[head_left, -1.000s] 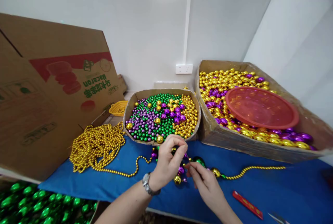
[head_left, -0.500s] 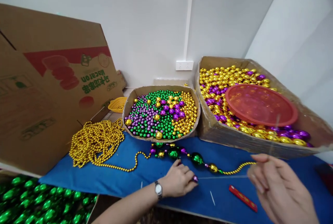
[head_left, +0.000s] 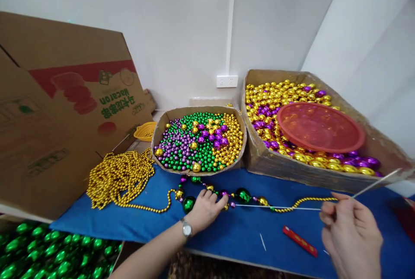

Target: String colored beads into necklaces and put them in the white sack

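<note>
My left hand, a watch on its wrist, is closed on the strand of large green, gold and purple beads lying on the blue cloth. Its thumb and fingers press round beads near a purple one, partly hidden. A white string runs straight from there to my right hand. That hand pinches the string, and a loose end sticks up past the fingers. Thin gold bead chain joins the strand at the right and passes behind the right fingertips; whether they touch it I cannot tell.
A carton of small mixed beads stands behind the strand. Right of it is a bigger carton with a red basin on its beads. A gold chain pile, red cutter-like tool and green beads lie around.
My left hand has moved left and up, from a purple bead near the front onto the strand, shifting its beads. My right hand has moved slightly, and the string now stretches between both hands.
</note>
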Motion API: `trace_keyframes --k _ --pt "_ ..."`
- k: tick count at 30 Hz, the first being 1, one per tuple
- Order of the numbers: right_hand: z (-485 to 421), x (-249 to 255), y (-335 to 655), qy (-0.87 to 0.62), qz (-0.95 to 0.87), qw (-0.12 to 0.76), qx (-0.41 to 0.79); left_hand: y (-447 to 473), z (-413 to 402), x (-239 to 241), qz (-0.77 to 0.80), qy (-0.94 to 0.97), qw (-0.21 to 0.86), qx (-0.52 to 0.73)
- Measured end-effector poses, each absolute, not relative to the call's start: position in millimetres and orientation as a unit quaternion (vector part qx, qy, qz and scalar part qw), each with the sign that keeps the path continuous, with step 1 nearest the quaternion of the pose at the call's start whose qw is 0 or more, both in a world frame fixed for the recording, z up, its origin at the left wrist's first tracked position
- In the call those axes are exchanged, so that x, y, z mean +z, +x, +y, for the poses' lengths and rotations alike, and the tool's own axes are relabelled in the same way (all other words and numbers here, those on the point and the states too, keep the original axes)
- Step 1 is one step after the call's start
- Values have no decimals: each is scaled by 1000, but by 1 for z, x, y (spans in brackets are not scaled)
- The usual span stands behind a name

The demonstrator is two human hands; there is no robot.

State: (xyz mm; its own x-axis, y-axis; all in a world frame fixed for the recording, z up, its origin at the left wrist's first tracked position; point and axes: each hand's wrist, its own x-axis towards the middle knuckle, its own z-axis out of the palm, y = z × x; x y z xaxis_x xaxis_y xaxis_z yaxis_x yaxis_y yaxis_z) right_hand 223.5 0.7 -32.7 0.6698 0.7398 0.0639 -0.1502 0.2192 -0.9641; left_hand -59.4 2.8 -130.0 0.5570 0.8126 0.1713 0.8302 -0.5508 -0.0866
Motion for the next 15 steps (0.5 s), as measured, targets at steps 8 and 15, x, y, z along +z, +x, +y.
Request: trace_keyframes --k 8,15 --pt "-2 -49 243 -578 -256 708 314 -78 8 -145 -470 -882 43 0" --pt "-2 -11 286 -628 -219 713 222 -99 15 -142 -488 -872 36 20"
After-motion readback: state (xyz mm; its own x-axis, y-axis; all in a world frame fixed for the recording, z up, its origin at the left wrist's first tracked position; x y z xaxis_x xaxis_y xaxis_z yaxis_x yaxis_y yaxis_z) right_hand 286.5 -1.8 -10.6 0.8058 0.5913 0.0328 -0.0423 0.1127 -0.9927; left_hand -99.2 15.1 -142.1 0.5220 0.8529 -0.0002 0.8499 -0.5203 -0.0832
